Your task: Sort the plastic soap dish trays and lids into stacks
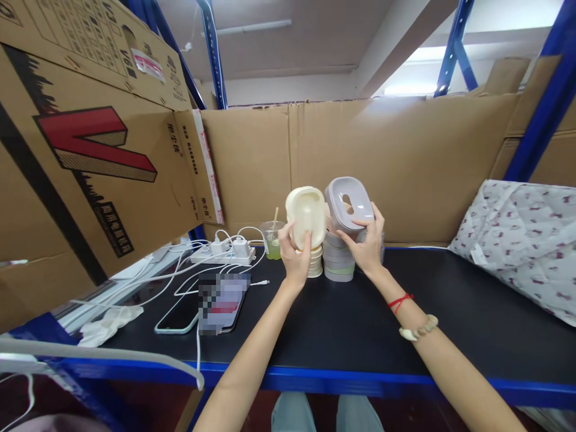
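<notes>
My left hand [297, 259] grips a cream oval dish [309, 216] by its lower edge, its hollow side facing me. To its right, my right hand [366, 243] holds a pale grey-purple oval piece [355, 201] with an opening in its middle. Both pieces are tilted up and close together. Behind and below them stand a stack of cream pieces [315, 264] and a stack of grey pieces [339, 267] on the black table. The upper parts of both stacks are partly hidden by my hands and the held pieces.
A cup of green drink [272, 247] stands left of the stacks. A white power strip [222, 257], cables and two phones [177, 315] lie further left, near a crumpled tissue [110, 325]. Cardboard [405, 168] rises behind; a quilted bag [524, 240] lies right.
</notes>
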The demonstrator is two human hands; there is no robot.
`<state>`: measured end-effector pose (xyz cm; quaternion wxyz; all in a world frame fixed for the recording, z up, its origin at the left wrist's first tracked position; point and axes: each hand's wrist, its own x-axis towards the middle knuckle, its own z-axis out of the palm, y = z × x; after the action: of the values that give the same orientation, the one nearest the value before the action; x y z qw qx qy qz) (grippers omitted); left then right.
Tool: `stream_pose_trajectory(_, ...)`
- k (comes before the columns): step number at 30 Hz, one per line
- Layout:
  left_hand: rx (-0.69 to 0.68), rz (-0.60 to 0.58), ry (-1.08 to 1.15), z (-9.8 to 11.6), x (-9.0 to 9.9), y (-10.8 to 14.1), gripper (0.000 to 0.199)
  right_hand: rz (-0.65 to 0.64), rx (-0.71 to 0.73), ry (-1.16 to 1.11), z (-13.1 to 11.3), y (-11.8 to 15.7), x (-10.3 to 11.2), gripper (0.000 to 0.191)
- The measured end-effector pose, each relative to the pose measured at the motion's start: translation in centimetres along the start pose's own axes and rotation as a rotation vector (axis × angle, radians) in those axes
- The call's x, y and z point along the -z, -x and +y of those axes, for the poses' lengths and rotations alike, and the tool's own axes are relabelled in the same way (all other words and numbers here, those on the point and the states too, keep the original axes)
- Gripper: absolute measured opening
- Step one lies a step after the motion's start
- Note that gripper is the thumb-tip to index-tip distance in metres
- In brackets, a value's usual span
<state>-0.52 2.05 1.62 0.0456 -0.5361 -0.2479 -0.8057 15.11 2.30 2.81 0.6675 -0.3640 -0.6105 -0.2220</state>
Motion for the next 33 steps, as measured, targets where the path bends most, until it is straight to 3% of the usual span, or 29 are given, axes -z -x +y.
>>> stream_pose_trajectory(3, 0.191, -0.001, 0.096, 0.4, -0.2, -0.1, 0.061, 0.090, 0.144, -0.020, -1.4, 0.0, 0.7, 0.034)
stream_pose_trajectory(6, 0.382, -0.009, 0.182, 1.0, -0.3, -0.4, 0.068, 0.067, 0.265, -0.051, -2.9, 0.3, 0.8, 0.031)
stream_pose_trajectory(9, 0.517, -0.003, 0.284, 1.6, -0.3, -0.5, 0.060, -0.029, 0.312, -0.053, -3.9, 0.8, 0.6, 0.029)
stream_pose_trajectory(14, 0.697, 0.006, 0.504, 3.1, -0.4, -0.3, 0.033, -0.042, 0.280, -0.083, -4.6, 1.5, 0.4, 0.026)
stream_pose_trajectory(18, 0.791, 0.019, 0.582, 4.2, -0.3, -0.6, 0.037, -0.014, 0.276, -0.085, -5.4, 2.0, 0.6, 0.024)
stream_pose_trajectory(22, 0.816, -0.062, 0.650, 4.6, 0.0, -1.4, 0.041, -0.032, 0.242, -0.151, -6.1, 2.2, 1.0, 0.023)
stream_pose_trajectory(26, 0.778, -0.127, 0.600, 4.3, 0.4, -1.7, 0.042, -0.071, -0.004, -0.358, -6.4, 1.9, 1.3, 0.048)
stream_pose_trajectory(29, 0.684, -0.307, 0.495, 4.2, 0.7, -1.3, 0.049, -0.166, -0.199, -0.483, -6.4, 1.9, 1.7, 0.060)
stream_pose_trajectory(33, 0.544, -0.497, 0.447, 4.2, 0.9, -0.7, 0.054, -0.306, -0.259, -0.502, -5.7, 2.5, 2.6, 0.050)
